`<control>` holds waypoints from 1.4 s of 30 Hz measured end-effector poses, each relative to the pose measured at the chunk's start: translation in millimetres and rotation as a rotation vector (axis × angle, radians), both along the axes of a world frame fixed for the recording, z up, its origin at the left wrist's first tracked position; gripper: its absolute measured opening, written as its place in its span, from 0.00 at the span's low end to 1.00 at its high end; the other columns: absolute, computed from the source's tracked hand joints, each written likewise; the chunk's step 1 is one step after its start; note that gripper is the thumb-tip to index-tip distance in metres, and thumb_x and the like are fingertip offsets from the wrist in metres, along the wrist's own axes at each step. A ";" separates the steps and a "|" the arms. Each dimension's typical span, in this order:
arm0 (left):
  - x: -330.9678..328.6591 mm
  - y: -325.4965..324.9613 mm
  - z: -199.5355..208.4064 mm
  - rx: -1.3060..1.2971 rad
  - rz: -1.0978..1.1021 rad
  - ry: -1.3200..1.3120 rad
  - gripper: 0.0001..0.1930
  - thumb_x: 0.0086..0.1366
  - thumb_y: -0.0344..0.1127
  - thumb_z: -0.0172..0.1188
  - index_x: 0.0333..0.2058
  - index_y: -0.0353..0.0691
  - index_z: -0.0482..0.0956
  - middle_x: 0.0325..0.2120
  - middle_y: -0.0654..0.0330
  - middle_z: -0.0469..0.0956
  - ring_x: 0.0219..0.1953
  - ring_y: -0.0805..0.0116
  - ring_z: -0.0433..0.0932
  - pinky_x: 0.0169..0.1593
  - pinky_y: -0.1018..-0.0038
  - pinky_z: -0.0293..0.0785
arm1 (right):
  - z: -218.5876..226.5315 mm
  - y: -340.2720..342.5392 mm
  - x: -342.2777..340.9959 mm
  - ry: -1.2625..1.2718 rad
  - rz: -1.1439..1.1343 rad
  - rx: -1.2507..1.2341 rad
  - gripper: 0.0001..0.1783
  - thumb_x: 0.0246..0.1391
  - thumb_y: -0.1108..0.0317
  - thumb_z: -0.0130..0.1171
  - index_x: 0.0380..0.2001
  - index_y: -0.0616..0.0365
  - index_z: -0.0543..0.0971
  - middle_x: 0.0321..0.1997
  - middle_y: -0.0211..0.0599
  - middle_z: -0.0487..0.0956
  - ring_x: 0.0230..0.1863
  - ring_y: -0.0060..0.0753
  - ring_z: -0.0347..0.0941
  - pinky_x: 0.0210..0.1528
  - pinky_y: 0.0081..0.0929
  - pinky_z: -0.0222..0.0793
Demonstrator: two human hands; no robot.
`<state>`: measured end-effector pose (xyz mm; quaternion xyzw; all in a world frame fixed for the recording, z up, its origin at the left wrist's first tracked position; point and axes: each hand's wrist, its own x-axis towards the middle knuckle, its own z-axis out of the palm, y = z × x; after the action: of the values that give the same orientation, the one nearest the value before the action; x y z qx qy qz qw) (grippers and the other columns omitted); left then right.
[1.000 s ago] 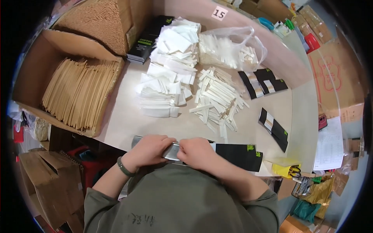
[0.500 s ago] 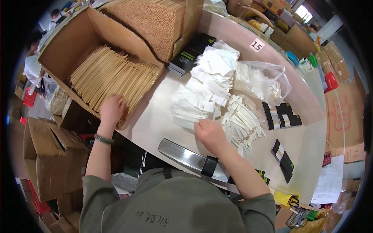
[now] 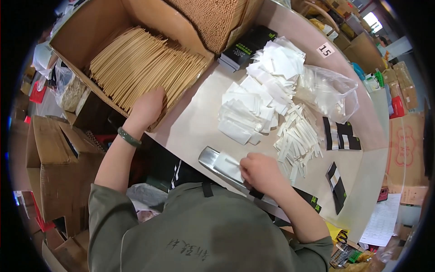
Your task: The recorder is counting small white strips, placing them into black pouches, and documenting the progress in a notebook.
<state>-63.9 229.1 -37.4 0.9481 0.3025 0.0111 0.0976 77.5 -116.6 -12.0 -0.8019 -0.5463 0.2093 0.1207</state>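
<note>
One white paper packet (image 3: 228,164) sits pinched at its edge in your right hand (image 3: 263,174), above the metal trough (image 3: 209,156); it looks light, soft and easily creased, so a gentle edge grip should suit. Your hands are well apart. Your left hand (image 3: 148,106) is at the wooden sticks (image 3: 145,63), fingertips hidden, so you cannot tell whether it grips any. They look light and stiff, best taken mid-length. The carton (image 3: 97,26) walls in that hand; between your hands, the pale tabletop (image 3: 186,117) offers room for moving.
</note>
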 end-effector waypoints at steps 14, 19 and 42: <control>-33.7 -146.8 -51.4 -1.123 0.113 -0.682 0.09 0.72 0.30 0.52 0.47 0.34 0.73 0.33 0.67 0.74 0.35 0.80 0.69 0.42 0.82 0.68 | 4.4 -35.2 -40.8 -0.070 -0.234 0.402 0.11 0.46 0.68 0.68 0.26 0.58 0.74 0.38 0.40 0.77 0.40 0.48 0.74 0.42 0.41 0.71; -42.4 -85.5 -9.4 -1.310 -0.272 -0.152 0.06 0.66 0.25 0.59 0.40 0.31 0.81 0.31 0.63 0.81 0.35 0.78 0.77 0.42 0.80 0.74 | 10.9 -80.2 -32.7 -0.050 -0.102 0.268 0.15 0.42 0.67 0.71 0.27 0.60 0.73 0.54 0.51 0.73 0.53 0.56 0.69 0.59 0.51 0.63; 13.2 -204.1 14.3 -0.792 -0.323 -0.209 0.34 0.55 0.33 0.71 0.58 0.36 0.66 0.47 0.53 0.74 0.47 0.63 0.76 0.50 0.69 0.76 | 4.6 -78.1 -21.7 -0.056 -0.103 0.311 0.26 0.38 0.70 0.68 0.45 0.58 0.74 0.53 0.53 0.72 0.55 0.55 0.68 0.58 0.42 0.66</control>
<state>-50.7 25.0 -23.1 0.8665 0.1200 -0.0251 0.4839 55.8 -194.7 -7.5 -0.8061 -0.5334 0.0932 0.2388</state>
